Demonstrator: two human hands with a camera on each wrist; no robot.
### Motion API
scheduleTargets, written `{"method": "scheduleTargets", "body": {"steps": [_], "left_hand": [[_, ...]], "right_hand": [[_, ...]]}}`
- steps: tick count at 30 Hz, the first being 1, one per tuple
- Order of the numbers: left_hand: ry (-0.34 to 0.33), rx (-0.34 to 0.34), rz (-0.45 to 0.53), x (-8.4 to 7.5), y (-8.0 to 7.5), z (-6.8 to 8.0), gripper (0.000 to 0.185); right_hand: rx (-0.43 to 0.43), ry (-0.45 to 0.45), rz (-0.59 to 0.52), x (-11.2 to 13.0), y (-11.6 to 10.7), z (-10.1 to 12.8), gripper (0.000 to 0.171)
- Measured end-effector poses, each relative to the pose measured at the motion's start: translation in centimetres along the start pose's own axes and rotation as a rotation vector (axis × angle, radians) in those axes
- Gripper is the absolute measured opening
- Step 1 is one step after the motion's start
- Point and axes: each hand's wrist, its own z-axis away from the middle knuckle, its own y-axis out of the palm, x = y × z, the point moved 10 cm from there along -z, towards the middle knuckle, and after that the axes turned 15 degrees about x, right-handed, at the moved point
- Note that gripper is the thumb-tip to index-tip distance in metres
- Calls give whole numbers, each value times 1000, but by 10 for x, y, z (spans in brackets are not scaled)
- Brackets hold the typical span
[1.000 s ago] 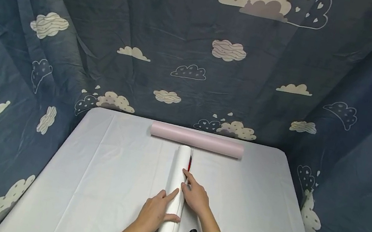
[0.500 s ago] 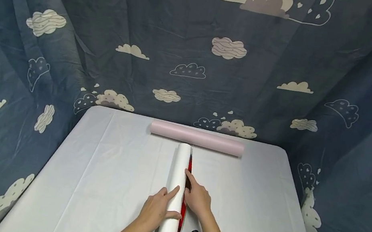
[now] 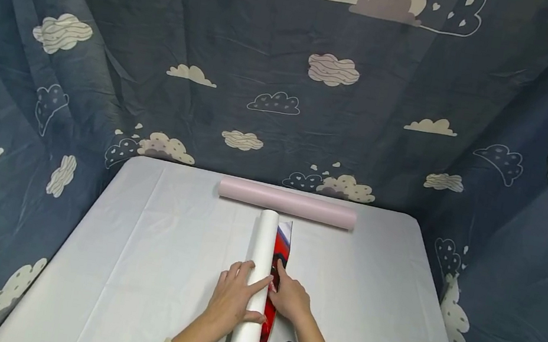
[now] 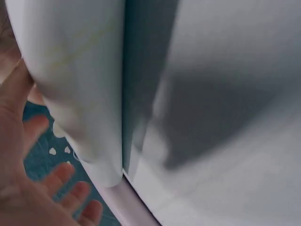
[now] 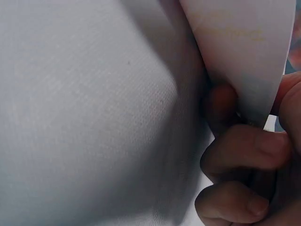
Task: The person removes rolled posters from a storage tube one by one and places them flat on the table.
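Note:
A rolled poster (image 3: 263, 241), white on its outer side, lies lengthwise on the table. Along its right side the free edge is turned up, showing a glossy red printed face (image 3: 281, 250). My left hand (image 3: 231, 299) rests on the roll with its fingers spread, thumb and index finger across the top; in the left wrist view the other fingers of that hand (image 4: 35, 174) hang free beside the roll (image 4: 84, 94). At the right, my right hand (image 3: 292, 298) pinches the free edge. The right wrist view has its curled fingers (image 5: 244, 150) against the white back of the sheet (image 5: 244, 52).
A pink roll (image 3: 287, 202) lies crosswise near the table's back edge, just beyond the roll's far end. White cloth covers the table (image 3: 367, 293). A dark blue cloud-patterned curtain (image 3: 251, 42) hangs behind and at both sides.
My right hand has drawn the poster's free edge away to the right, so more of the red printed face shows. My left hand's fingers have spread wider on the roll.

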Motion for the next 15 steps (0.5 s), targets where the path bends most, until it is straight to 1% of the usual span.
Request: {"method": "scheduleTargets", "body": {"steps": [3,5,9,11,12,15], "left_hand": [[72,28,-6,-4,-1,-4,90],[117,60,-11,-7,-1,-6,88],[191,164,-9,-12,1,-7,75],[218,219,-9,-13,3,-6,66],[230,236,-14,-14,3,-6,61],[247,257,-38,-14,3,-4,49]], "right_hand": [[16,13,9,-1,0,-2,74],[23,25,3,-3,0,-3,75],[34,68,-14,-13,-1,-8,78],[37,82,-16,-18,-2,-10,79],[39,84,-13,-19,-4,-11,79],[50,78,-15,-23,-7,-13,81]]}}
